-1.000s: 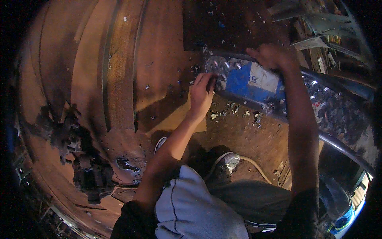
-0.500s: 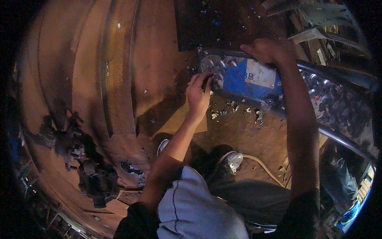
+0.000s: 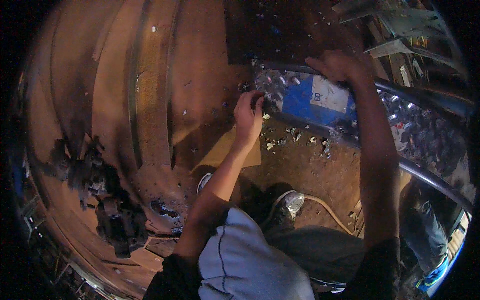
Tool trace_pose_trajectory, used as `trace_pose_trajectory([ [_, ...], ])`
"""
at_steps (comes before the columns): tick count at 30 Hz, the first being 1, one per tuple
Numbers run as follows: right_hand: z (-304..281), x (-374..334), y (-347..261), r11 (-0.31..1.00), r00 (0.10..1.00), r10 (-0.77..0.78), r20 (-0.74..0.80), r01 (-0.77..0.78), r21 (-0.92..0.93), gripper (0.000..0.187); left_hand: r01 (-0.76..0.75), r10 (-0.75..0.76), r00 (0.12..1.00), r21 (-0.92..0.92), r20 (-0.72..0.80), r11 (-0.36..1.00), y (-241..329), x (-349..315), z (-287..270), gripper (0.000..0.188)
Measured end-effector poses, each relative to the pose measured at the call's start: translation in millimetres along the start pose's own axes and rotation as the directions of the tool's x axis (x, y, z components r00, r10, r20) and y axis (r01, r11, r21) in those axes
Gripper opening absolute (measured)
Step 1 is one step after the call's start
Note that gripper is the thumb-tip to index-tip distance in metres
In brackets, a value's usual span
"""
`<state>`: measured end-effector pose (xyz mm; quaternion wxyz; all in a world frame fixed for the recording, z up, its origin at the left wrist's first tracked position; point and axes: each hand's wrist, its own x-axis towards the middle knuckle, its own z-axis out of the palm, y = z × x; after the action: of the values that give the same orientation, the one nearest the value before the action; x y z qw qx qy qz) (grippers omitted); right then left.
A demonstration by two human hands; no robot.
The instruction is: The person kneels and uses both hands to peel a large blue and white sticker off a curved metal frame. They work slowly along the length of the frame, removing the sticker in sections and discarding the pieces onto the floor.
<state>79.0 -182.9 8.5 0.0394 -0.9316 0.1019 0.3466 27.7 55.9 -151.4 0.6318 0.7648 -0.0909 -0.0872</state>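
A long metal tray with raised dark edges runs from the middle of the view to the far right, strewn with shiny scraps. Flat in it lies a blue and white printed sheet. My left hand is at the tray's left end, its fingers curled toward the thumb; whatever they pinch, if anything, is too small to make out. Across the tray, my right hand grips the far edge, thumb pointing left. Its forearm crosses above the sheet and hides part of the tray.
Small pale scraps litter the brown floor below the tray. A tan hose curves past my shoe. Dark, broken machine-like parts lie at lower left. Bent sheet pieces are piled at the far right. Another person's leg shows at lower right.
The fingers of my left hand have curled in a little more at the tray's end. My right hand stays on the far edge. The whole view has shifted slightly.
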Motion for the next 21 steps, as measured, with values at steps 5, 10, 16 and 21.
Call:
trace_pose_trajectory([
  [5, 7, 8, 4, 1.000, 1.000, 0.015, 0.014, -0.015, -0.001, 0.074, -0.226, 0.216, 0.974, 0.171, 0.075, 0.959, 8, 9, -15, 0.019],
  [10, 5, 5, 3, 1.000, 1.000, 0.014, -0.003, -0.014, -0.011, 0.072, -0.367, 0.312, 0.924, 0.280, 0.221, 0.887, 12, 24, -26, 0.018],
  [16, 10, 5, -1, 0.999, 0.999, 0.029, -0.046, -0.027, 0.032, 0.070, -0.607, 0.443, 0.785, 0.393, 0.434, 0.690, 4, 42, -38, 0.025],
  [21, 7, 4, 0, 0.999, 0.999, 0.035, -0.008, -0.035, 0.008, 0.070, -0.712, 0.424, 0.692, 0.457, 0.584, 0.532, -6, 55, -37, 0.030],
])
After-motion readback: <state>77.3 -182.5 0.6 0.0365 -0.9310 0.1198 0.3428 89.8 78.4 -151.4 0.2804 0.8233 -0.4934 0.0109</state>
